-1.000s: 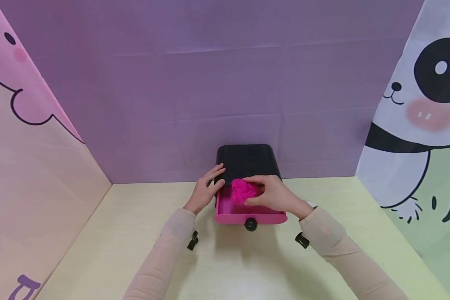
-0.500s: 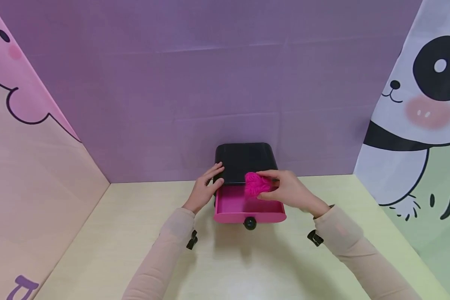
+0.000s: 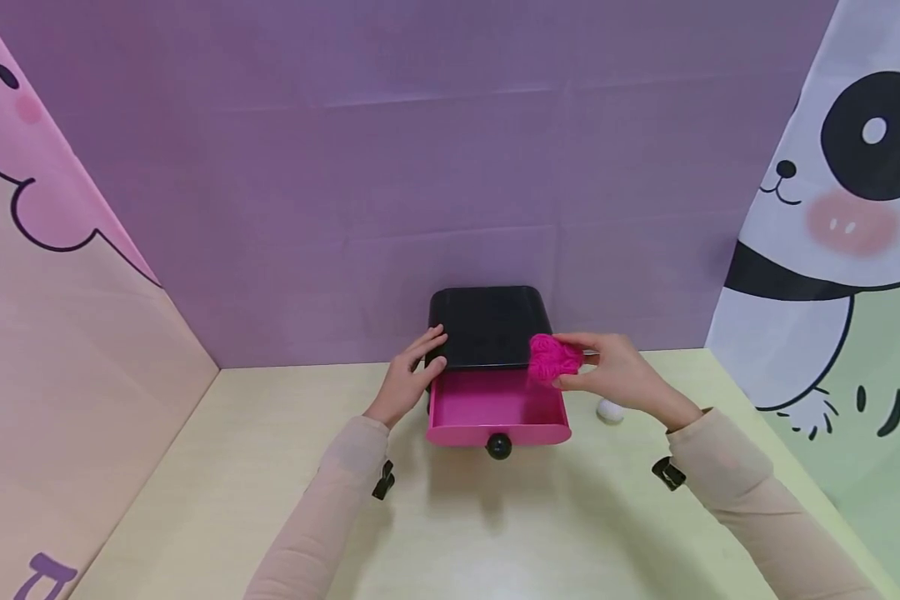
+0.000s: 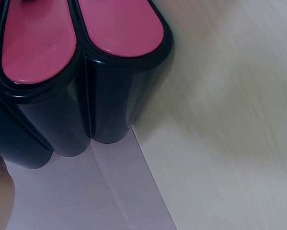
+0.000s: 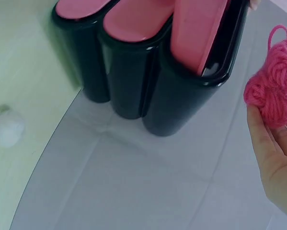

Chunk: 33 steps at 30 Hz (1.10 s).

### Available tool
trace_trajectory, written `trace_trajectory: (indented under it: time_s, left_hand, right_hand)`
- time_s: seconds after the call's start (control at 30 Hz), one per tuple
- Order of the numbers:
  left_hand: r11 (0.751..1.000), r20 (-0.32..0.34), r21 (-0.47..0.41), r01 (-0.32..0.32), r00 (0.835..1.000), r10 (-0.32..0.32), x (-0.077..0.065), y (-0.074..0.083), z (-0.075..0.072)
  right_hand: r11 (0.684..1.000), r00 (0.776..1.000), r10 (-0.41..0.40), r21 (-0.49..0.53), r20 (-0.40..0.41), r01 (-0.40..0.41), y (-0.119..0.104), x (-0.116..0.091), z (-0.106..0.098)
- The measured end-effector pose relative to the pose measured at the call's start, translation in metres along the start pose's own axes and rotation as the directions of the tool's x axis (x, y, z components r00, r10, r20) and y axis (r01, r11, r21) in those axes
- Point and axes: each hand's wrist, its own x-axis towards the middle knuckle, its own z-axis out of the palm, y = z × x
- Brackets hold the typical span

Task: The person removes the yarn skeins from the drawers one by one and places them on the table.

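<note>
Yarn (image 3: 553, 358) has shifted right, clear of the drawer (image 3: 457, 435) — right hand (image 3: 621, 372) pinching it, left hand (image 3: 403, 382) resting straight-fingered on the box (image 3: 491, 325).

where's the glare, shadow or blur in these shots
Head view: soft shadows and a bright glare patch on the pale wood-grain table, in front of the open pink plastic drawer; left wrist view: thin highlights on the rims of the glossy black cabinet; right wrist view: the small round white object is blurred, while strands of the bright pink yarn bundle read clearly.
</note>
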Motion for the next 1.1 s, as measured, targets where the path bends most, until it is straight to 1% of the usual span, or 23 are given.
trace_trajectory:
  time_s: [0.3,0.43,0.53,0.67,0.77,0.97,1.1]
  left_hand:
    - [1.000,0.007,-0.005,-0.003,1.000,0.003,0.000,0.000,-0.001]
    - [1.000,0.010,-0.011,0.001,1.000,-0.001,0.000,-0.001,-0.001]
    - [1.000,0.008,-0.008,-0.009,1.000,0.009,0.000,-0.003,-0.002]
    - [1.000,0.012,0.005,-0.016,1.000,0.016,0.000,-0.003,-0.002]
    - [1.000,0.011,0.010,-0.007,1.000,0.007,0.000,-0.003,-0.002]
    - [1.000,0.006,0.007,-0.013,1.000,0.013,0.000,-0.001,0.000]
    - [1.000,0.006,0.006,-0.010,1.000,0.010,-0.001,0.000,0.001]
  right_hand:
    - [0.999,1.000,-0.003,-0.051,-0.031,0.001,0.021,-0.008,-0.013]
    - [0.997,1.000,0.006,-0.080,-0.026,-0.008,0.035,-0.010,-0.017]
    - [0.996,1.000,0.019,-0.088,-0.024,-0.021,0.045,-0.012,-0.020]
    - [0.994,0.999,0.012,-0.107,-0.051,-0.017,0.057,-0.016,-0.024]
    - [0.992,0.998,0.010,-0.121,-0.068,-0.019,0.065,-0.019,-0.029]
    - [0.988,0.994,0.057,-0.135,-0.091,-0.069,0.081,-0.023,-0.036]
    - [0.981,0.992,0.084,-0.169,-0.096,-0.100,0.090,-0.027,-0.040]
